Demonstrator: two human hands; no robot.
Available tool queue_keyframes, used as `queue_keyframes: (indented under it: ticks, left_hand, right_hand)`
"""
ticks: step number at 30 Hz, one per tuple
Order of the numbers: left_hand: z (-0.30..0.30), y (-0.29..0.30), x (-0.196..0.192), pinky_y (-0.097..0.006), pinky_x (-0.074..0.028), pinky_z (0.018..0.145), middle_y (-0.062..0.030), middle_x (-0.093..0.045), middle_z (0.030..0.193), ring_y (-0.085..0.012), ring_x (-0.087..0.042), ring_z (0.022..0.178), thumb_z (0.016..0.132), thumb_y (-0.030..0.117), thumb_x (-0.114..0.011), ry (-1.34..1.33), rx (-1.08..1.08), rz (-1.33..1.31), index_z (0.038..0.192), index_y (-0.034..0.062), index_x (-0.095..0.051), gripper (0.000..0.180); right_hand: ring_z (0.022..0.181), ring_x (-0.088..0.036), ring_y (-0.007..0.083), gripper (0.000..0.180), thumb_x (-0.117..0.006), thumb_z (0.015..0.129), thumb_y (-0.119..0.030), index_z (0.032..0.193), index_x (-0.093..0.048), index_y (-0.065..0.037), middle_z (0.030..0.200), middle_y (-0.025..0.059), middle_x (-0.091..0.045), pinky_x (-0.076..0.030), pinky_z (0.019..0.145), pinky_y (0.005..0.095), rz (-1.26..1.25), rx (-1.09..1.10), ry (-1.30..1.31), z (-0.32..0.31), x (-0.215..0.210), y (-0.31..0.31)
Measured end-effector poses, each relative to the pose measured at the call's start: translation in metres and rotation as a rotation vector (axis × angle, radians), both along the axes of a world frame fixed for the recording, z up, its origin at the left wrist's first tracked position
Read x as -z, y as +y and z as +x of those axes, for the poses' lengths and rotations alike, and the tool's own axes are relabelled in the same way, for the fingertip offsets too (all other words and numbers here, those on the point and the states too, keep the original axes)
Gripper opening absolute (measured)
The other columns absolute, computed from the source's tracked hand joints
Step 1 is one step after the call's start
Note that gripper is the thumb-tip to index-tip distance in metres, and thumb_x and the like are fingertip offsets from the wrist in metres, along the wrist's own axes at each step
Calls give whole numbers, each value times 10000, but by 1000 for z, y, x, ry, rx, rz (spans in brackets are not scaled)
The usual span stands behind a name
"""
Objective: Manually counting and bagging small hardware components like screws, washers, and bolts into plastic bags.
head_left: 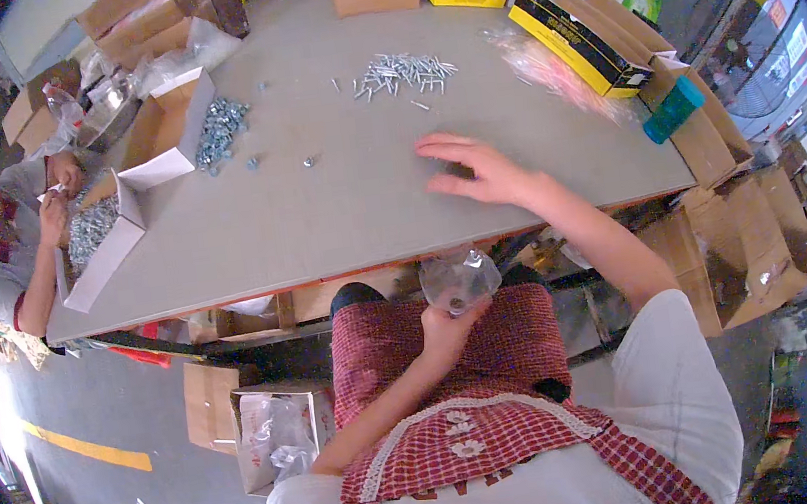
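Over my lap, just below the table's front edge, my left hand grips a small clear plastic bag. A small dark round piece shows low in the bag; I cannot make out its kind. My right hand is above the table, fingers apart and nothing in them. Beyond it a loose pile of silver screws lies on the grey tabletop, with a single screw on its near side. Left of that hand is one small metal nut-like piece. A heap of similar bluish metal pieces lies farther left.
At the far left a co-worker's hands are over a white box of small metal parts. An open cardboard box stands beside it. Clear slim plastic bags, a yellow-black box and a teal cylinder line the right side.
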State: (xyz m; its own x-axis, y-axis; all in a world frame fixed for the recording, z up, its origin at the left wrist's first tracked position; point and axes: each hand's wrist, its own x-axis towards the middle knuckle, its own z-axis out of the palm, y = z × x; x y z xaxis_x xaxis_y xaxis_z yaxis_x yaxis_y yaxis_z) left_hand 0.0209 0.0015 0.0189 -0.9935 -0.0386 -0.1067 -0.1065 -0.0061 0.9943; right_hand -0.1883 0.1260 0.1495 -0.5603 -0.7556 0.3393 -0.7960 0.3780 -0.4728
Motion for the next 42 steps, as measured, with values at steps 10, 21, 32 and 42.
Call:
queue_keyframes:
  ticks: [10,21,32,42]
  left_hand:
    - [-4,-2,5,-315,-523,654,-80,-703,784,-135,-646,716,785,225,-813,-2,14,-29,980,14,-671,320]
    - [-7,2,17,-316,-533,737,-97,-717,928,-140,-660,823,781,199,-814,87,-10,-72,1072,35,-677,361]
    - [-39,-13,80,-336,-554,692,-90,-716,899,-148,-654,781,808,181,-782,367,-84,5,997,38,-689,255]
    - [-20,-11,86,-381,-508,825,-117,-690,950,-180,-617,864,818,229,-726,346,150,37,989,27,-662,273]
  right_hand:
    - [935,-623,165,494,-401,1040,-373,876,-711,-26,944,77,-705,-447,893,317,-429,153,-565,-12,7,-22]
    - [745,-612,217,527,-409,1015,-321,651,-618,-2,774,127,-643,-471,780,321,-512,-190,-965,117,-29,8]
    - [1224,-511,335,573,-711,714,-142,1250,-540,-29,1257,162,-583,-345,1091,505,358,-164,59,139,-6,-4]
    - [1079,-532,398,356,-663,753,-97,1090,-567,-31,1105,223,-565,-438,931,496,639,30,94,168,25,-5]
